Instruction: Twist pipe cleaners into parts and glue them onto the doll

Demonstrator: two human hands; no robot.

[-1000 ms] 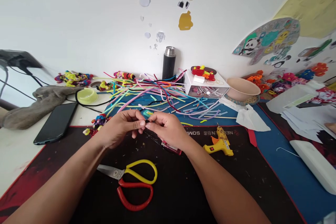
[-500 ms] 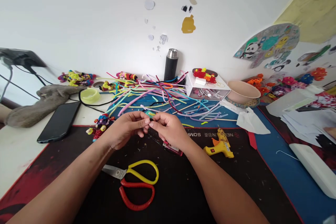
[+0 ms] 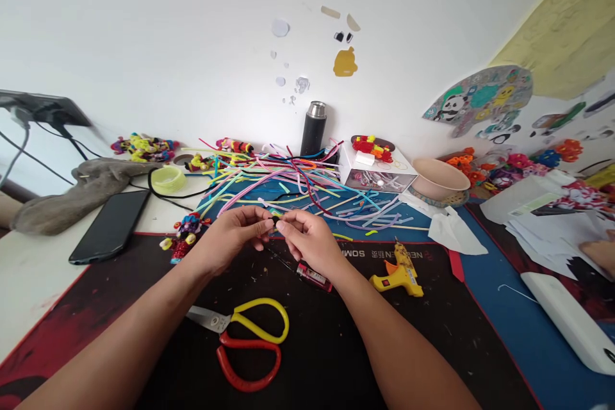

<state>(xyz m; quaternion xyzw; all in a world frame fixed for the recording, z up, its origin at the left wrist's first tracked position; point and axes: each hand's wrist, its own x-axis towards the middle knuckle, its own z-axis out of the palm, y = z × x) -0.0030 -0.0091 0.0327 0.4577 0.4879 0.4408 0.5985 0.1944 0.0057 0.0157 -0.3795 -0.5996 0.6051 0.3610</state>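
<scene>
My left hand (image 3: 230,237) and my right hand (image 3: 310,240) meet fingertip to fingertip above the black desk mat (image 3: 312,359). Both pinch a small dark piece (image 3: 275,222), too small to name. A thin dark strand trails from it down toward the mat. Below my hands lie scissors (image 3: 243,339) with one yellow and one red handle. A small red lighter-like object (image 3: 314,277) rests just under my right wrist. Behind my hands sprawls a heap of coloured pipe cleaners (image 3: 293,186).
A yellow glue gun (image 3: 398,272) lies right of my hands. A black phone (image 3: 110,225), a grey cloth (image 3: 67,195) and a green tape ring (image 3: 168,178) sit left. A black flask (image 3: 313,128), a clear box (image 3: 379,170), a beige bowl (image 3: 439,179) and papers (image 3: 552,224) stand behind and right.
My hands have stayed pinched together on the small dark piece, with only slight finger shifts. The view has tilted a little, so everything sits lower in the picture.
</scene>
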